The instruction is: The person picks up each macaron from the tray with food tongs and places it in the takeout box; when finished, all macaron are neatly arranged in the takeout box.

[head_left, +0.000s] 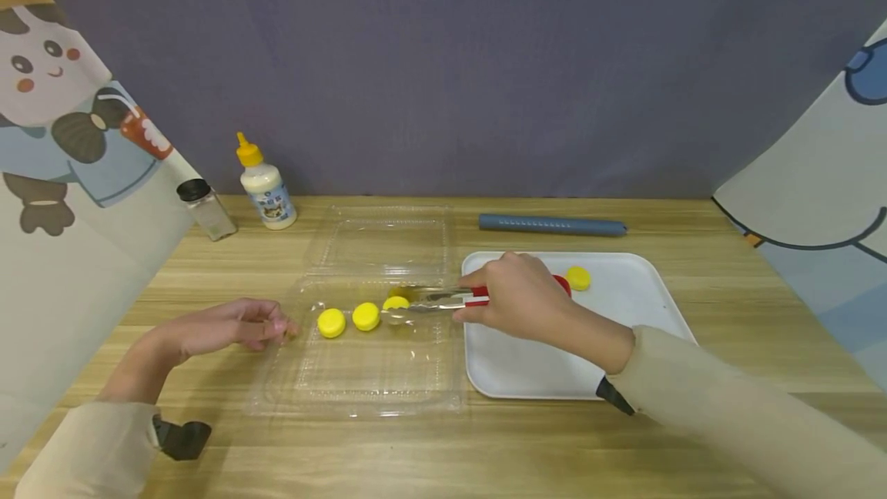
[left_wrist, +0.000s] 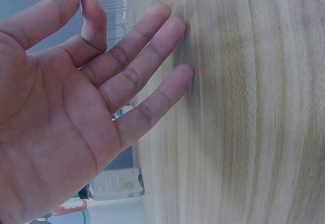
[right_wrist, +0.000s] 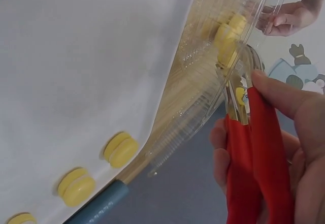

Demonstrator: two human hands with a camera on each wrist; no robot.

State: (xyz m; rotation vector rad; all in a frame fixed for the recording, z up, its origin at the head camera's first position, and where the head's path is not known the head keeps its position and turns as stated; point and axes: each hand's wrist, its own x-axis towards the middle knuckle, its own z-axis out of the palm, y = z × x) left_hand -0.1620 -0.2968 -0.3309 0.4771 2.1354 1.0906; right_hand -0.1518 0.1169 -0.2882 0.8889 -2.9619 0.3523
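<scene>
My right hand [head_left: 523, 299] grips red-handled metal tongs [right_wrist: 259, 148] over the left part of the white tray [head_left: 533, 376]. The tongs' tips are around a yellow macaron [head_left: 396, 305] inside the open clear plastic container [head_left: 374, 391]. To its left, a second macaron [head_left: 366, 316] and a third macaron [head_left: 331, 323] lie in a row. My left hand [head_left: 232, 327] pinches the container's left rim between thumb and index finger, its other fingers extended in the left wrist view. More yellow macarons [right_wrist: 122, 149] rest on the tray, partly hidden by my right hand in the head view.
The container's lid [head_left: 384, 241] lies folded back. Behind the tray is a long blue-grey bar [head_left: 552, 225]. At the back left stand a yellow-capped squeeze bottle [head_left: 269, 195] and a black-lidded pepper jar [head_left: 209, 212]. A dark cloth wall [head_left: 450, 75] closes off the back.
</scene>
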